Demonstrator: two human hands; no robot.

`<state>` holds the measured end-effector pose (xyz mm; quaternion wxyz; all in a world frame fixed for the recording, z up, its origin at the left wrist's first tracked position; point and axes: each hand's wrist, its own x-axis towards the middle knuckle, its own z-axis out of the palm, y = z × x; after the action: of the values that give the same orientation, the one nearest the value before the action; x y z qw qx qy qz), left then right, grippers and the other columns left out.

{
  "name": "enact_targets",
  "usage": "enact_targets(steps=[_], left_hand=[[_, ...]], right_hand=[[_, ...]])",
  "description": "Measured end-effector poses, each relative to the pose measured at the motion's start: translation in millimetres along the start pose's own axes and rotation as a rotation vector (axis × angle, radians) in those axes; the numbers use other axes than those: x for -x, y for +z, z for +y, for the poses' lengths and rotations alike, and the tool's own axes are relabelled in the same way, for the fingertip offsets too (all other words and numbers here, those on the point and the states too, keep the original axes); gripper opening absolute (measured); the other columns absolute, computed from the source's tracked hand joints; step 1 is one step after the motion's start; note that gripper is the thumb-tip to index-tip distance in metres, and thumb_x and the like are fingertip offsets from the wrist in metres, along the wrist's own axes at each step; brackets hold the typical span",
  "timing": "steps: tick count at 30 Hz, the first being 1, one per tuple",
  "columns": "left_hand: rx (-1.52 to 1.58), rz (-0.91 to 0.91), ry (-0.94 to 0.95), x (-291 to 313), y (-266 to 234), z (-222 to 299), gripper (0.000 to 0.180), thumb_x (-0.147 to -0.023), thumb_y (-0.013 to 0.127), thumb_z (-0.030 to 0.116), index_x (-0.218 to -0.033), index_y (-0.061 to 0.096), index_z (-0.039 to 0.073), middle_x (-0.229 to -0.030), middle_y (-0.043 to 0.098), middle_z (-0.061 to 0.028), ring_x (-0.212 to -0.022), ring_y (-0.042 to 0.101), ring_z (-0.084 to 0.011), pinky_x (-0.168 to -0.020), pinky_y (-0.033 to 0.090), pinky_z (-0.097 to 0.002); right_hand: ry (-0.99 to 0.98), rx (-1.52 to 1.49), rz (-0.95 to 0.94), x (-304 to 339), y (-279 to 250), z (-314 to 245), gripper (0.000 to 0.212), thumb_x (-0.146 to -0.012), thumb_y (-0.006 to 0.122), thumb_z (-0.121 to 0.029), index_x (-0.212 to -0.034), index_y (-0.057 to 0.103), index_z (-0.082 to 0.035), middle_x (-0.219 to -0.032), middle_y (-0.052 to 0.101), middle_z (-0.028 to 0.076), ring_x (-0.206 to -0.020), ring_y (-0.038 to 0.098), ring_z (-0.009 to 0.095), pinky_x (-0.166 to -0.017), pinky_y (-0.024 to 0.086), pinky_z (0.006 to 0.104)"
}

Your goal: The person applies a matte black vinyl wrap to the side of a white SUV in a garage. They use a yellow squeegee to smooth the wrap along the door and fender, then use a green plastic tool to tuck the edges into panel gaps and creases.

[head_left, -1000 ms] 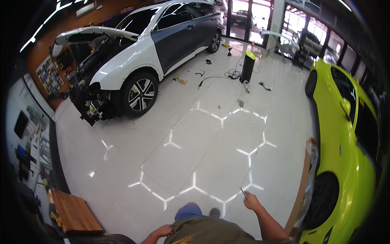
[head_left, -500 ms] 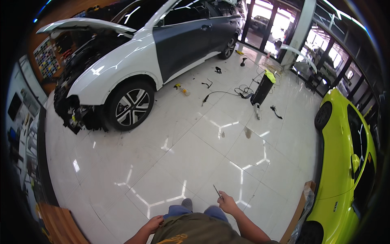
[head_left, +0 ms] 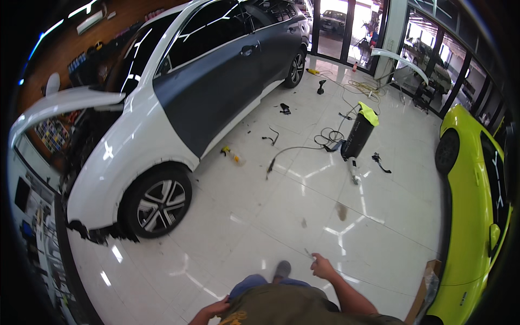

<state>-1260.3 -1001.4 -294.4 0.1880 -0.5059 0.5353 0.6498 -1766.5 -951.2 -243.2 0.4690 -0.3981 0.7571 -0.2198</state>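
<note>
My right hand (head_left: 323, 267) is out in front of my right thigh, closed around a slim silver pen-like tool (head_left: 308, 253). The tool's thin tip points forward and to the left, over the floor. Close to my left hip is my left hand (head_left: 219, 307), its fingers curled in by the shirt hem; what they hold, if anything, is hidden. Ahead on the left stands a white car (head_left: 116, 157) with dark grey door panels (head_left: 208, 92) and its hood raised. Neither hand touches it.
A black upright unit (head_left: 357, 138) topped by a yellow-green cloth (head_left: 368, 114) stands ahead with hoses around it. On the tiled floor lie a spray bottle (head_left: 234, 155), black parts (head_left: 285, 109) and a cordless tool (head_left: 321, 86). A lime-green car (head_left: 468, 216) lines the right, beside a long cardboard box (head_left: 425, 290).
I have moved forward and turned a little, so the white car's front wheel is closer and lower in view. The slim tool stays in my right hand; my left hand remains by my hip.
</note>
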Motion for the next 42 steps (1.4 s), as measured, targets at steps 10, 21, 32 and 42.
enact_targets(steps=[10, 21, 32, 42], left_hand=[[0.247, 0.207, 0.151, -147.0, -147.5, 285.2, 0.088, -0.079, 0.064, 0.023, -0.154, 0.024, 0.000, -0.134, 0.055, -0.0204, -0.116, 0.057, -0.0249, -0.098, 0.046, -0.0306], [-0.513, -0.199, 0.121, -311.6, -372.8, 534.7, 0.079, -0.085, 0.059, 0.022, -0.154, 0.024, 0.003, -0.138, 0.054, -0.0238, -0.124, 0.055, -0.0299, -0.105, 0.042, -0.0369], [-0.775, 0.081, 0.077, -468.4, -441.3, 858.7, 0.078, -0.080, 0.060, 0.022, -0.151, 0.031, 0.004, -0.121, 0.065, -0.0237, -0.109, 0.064, -0.0409, -0.096, 0.050, -0.0445], [-0.538, 0.229, 0.092, -642.8, -542.5, 937.7, 0.070, -0.082, 0.067, 0.031, -0.142, 0.046, 0.001, -0.111, 0.070, -0.0194, -0.105, 0.067, -0.0350, -0.091, 0.053, -0.0407]], right_hand=[[0.365, 0.220, -0.207, -207.9, -140.8, -13.0, 0.043, -0.081, 0.055, -0.009, -0.122, 0.051, 0.003, -0.084, 0.070, 0.023, -0.069, 0.072, 0.033, -0.064, 0.058, 0.0412], [0.487, -0.601, 0.522, -406.1, -287.5, -24.9, 0.018, -0.092, 0.058, -0.021, -0.087, 0.055, -0.004, -0.061, 0.053, 0.005, -0.044, 0.052, 0.018, -0.039, 0.043, 0.0341], [-1.046, -1.392, -0.060, -623.4, -702.0, -418.6, 0.018, -0.094, 0.061, -0.019, -0.106, 0.061, -0.007, -0.086, 0.063, 0.012, -0.043, 0.034, 0.007, -0.040, 0.032, 0.0243], [-1.910, -0.852, -0.289, -725.7, -868.8, -602.3, 0.005, -0.097, 0.052, -0.011, -0.098, 0.057, -0.008, -0.081, 0.058, 0.007, -0.052, 0.045, 0.013, -0.048, 0.039, 0.0290]])
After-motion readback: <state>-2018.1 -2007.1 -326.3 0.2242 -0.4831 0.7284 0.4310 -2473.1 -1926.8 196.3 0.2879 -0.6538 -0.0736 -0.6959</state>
